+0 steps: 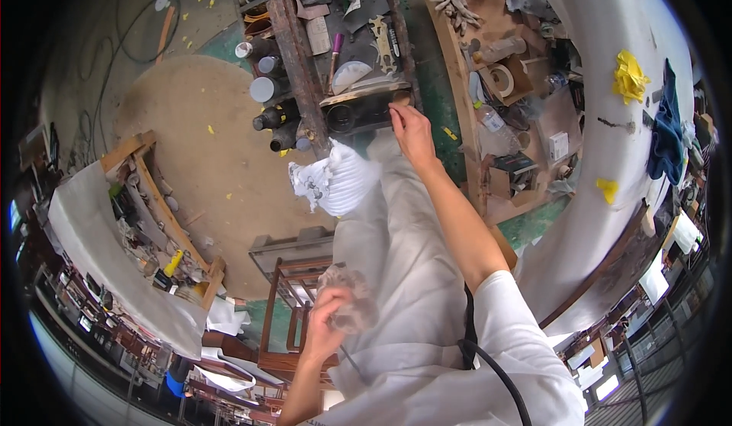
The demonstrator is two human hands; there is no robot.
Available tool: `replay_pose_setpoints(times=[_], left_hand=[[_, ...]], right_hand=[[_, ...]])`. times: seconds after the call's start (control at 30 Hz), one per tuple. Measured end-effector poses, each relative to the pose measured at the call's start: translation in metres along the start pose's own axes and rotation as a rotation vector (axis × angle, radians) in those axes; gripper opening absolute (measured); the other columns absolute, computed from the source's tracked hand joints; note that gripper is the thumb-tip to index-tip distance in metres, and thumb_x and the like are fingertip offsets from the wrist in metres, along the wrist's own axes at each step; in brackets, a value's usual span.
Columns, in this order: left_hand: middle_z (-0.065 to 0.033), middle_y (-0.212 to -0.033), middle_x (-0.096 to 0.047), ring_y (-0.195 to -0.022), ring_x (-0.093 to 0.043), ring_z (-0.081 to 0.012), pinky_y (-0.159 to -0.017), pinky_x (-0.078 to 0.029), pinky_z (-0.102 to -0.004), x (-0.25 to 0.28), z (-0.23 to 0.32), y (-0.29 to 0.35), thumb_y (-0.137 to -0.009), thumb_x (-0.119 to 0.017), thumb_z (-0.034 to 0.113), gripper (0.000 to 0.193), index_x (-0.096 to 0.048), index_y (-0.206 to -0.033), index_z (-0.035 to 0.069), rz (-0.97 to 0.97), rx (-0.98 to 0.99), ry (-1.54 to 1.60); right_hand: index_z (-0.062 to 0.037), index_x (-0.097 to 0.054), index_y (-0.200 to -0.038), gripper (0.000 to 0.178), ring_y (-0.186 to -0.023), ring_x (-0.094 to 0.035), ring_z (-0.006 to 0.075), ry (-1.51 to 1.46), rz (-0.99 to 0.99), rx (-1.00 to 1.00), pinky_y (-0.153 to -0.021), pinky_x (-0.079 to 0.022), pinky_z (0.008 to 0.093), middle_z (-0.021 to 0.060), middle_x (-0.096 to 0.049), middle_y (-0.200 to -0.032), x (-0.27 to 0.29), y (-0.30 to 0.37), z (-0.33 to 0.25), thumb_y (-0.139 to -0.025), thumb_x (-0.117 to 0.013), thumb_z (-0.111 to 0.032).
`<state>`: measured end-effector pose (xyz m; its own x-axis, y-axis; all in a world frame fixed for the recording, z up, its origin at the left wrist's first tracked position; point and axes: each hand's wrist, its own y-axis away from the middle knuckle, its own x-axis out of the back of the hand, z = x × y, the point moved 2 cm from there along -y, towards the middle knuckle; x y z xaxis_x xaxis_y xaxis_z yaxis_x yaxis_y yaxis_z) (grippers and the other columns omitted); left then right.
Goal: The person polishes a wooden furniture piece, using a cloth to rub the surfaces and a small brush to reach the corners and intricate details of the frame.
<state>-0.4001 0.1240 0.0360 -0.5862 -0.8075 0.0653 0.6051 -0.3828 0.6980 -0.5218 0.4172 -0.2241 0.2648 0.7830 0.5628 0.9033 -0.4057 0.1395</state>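
My right hand (415,136) reaches out to the near end of a dark tool tray (402,25). Its fingertips are pinched together at the right of the tray's black front compartment (362,115); what they hold, if anything, is too small to make out. Close to my body, my left hand (326,331) is curled around a crumpled brownish bundle (349,292), blurred, its kind unclear. Between the hands, a white ribbed cloth (339,178) hangs at the tray's near left corner. Inside the tray lie a purple-capped marker (336,48), a pale half-round disc (351,74) and sheets of sandpaper (366,6).
Several bottles and cans (263,88) line the tray's left side. On the right stands a wooden-edged bin (499,220) of tape, bottles and scraps, beside a large white curved piece (587,197). Another white curved piece (99,250) is at left. A wooden stool frame (278,304) stands near my left hand.
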Motion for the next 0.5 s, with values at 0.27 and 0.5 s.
replay_pose_setpoints(times=[0.27,0.5], left_hand=[[-0.0096,-0.138,-0.055,-0.130,-0.050,-0.0276,-0.107,-0.040,-0.0347,0.003,-0.015,0.003,-0.067,-0.065,-0.012,0.040,-0.065,-0.105,0.002,-0.083,0.094,0.159],[-0.0096,-0.136,-0.055,-0.123,-0.053,-0.0196,-0.104,-0.041,-0.0313,0.016,-0.047,0.036,-0.095,-0.057,0.019,0.049,-0.048,-0.139,0.002,0.090,0.416,0.460]], right_hand=[[0.0014,-0.068,-0.105,0.017,-0.088,-0.064,0.0422,0.176,-0.054,0.091,-0.077,-0.052,0.0420,0.0232,-0.067,-0.096,-0.011,-0.010,0.000,-0.090,-0.060,-0.004],[0.0034,-0.068,-0.103,0.018,-0.088,-0.065,0.0408,0.114,-0.050,0.019,-0.078,-0.053,0.0411,0.0233,-0.068,-0.097,-0.004,0.004,0.002,-0.090,-0.060,-0.005]])
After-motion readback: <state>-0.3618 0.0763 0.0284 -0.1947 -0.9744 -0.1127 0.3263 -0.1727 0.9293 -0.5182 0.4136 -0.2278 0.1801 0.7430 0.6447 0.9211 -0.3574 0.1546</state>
